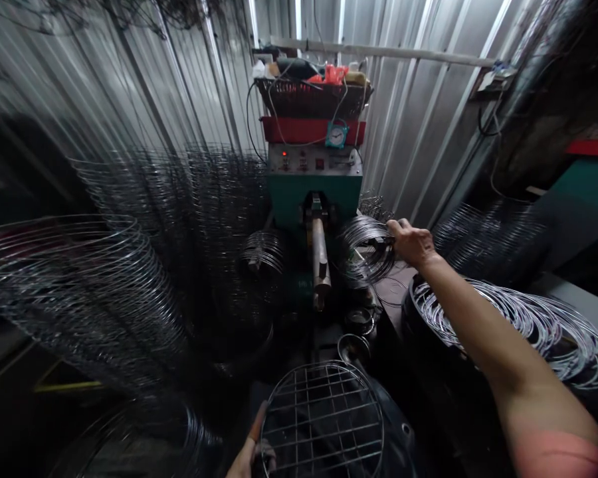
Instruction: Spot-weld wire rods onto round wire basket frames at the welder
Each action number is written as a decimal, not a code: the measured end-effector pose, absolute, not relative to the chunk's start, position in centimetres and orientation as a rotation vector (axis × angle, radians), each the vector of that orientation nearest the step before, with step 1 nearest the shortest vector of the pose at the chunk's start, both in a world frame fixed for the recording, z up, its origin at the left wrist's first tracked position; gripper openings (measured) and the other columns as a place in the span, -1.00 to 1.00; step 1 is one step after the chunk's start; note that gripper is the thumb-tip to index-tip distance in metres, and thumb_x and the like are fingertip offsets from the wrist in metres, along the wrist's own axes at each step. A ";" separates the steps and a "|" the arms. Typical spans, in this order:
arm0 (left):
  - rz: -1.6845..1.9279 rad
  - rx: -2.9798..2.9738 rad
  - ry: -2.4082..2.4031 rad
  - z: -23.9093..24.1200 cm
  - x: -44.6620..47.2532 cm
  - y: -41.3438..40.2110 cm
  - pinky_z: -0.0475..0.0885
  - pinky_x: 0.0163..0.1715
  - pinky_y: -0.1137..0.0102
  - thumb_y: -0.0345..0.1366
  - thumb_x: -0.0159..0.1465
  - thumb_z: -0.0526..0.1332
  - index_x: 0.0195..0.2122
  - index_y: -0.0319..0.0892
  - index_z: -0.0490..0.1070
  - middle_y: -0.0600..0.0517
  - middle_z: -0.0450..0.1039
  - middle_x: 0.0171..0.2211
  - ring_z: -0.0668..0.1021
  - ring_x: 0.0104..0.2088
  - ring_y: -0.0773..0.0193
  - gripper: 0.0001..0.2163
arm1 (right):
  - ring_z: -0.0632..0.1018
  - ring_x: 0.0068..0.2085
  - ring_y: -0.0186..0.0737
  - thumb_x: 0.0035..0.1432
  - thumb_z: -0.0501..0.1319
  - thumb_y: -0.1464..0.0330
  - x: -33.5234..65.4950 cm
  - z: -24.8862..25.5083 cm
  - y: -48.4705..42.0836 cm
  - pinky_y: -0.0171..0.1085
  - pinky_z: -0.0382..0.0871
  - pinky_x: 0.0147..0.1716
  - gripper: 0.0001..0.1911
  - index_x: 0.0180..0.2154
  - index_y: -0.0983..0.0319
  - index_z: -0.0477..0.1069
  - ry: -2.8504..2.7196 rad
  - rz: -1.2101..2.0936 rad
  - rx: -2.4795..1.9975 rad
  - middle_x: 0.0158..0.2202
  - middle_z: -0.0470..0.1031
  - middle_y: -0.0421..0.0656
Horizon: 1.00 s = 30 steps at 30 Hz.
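Observation:
My left hand [249, 455], low in the picture, grips the left rim of a round wire rack [323, 418] with a square grid; some of its fingers are behind the rim. My right arm reaches forward, and my right hand [412, 242] is closed at the right edge of a bundle of small wire rings [366, 242]. How many rings the fingers pinch cannot be made out. Between the two sides stands a green machine [289, 192] like a spot welder, with a metal arm [319, 252] pointing toward me. Another bundle of small rings [262, 253] hangs left of that arm.
Tall stacks of wire racks [80, 285] fill the left side. At the right lies a container heaped with large wire rings [533, 325]. A crate [319, 99] of odds and ends and a small teal clock [336, 134] sit atop the machine, before a corrugated metal wall [403, 126].

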<state>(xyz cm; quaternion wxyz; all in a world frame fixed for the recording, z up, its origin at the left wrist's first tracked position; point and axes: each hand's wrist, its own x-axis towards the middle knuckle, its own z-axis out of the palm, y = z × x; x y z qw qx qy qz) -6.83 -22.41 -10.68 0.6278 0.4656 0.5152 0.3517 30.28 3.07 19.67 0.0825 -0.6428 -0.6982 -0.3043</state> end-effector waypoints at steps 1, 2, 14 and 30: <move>0.822 1.062 1.172 -10.3 -6.8 -22.6 0.32 -0.11 0.24 -0.07 -0.26 0.46 0.30 0.06 -0.26 0.03 0.36 -0.29 0.43 -0.20 0.10 0.16 | 0.54 -0.33 -0.07 0.20 -0.03 0.43 30.8 19.6 1.5 -0.25 0.29 -0.46 -0.65 0.00 0.28 0.31 -2.108 -0.899 -1.856 -0.16 0.45 0.02; 0.836 1.058 1.164 -9.8 -6.7 -22.7 0.31 -0.10 0.25 -0.09 -0.25 0.46 0.30 0.04 -0.28 0.05 0.36 -0.30 0.42 -0.21 0.12 0.16 | 0.54 -0.31 -0.07 0.18 0.00 0.42 31.4 19.4 -0.2 -0.25 0.31 -0.45 -0.65 0.00 0.28 0.31 -2.138 -0.866 -1.778 -0.16 0.46 0.01; 1.030 0.697 0.984 -6.4 -7.0 -22.8 0.33 -0.18 0.34 0.01 0.03 0.32 0.22 -0.11 0.10 -0.05 0.46 -0.20 0.48 -0.21 0.19 -0.23 | 0.51 -0.30 -0.14 0.09 0.08 0.19 27.4 5.5 -14.6 -0.24 0.40 -0.36 -0.66 -0.24 0.27 0.46 -1.624 0.729 -1.524 -0.35 0.52 -0.11; 1.021 0.490 1.242 -6.2 -5.6 -21.3 0.34 -0.36 0.40 0.20 0.12 0.09 0.11 -0.27 0.27 0.02 0.48 -0.51 0.49 -0.53 0.32 -0.30 | 0.54 -0.20 -0.05 -0.06 0.18 0.11 25.8 -3.7 -13.2 -0.13 0.39 -0.15 -0.59 -0.26 0.27 0.51 -1.452 1.142 -1.569 -0.28 0.57 -0.06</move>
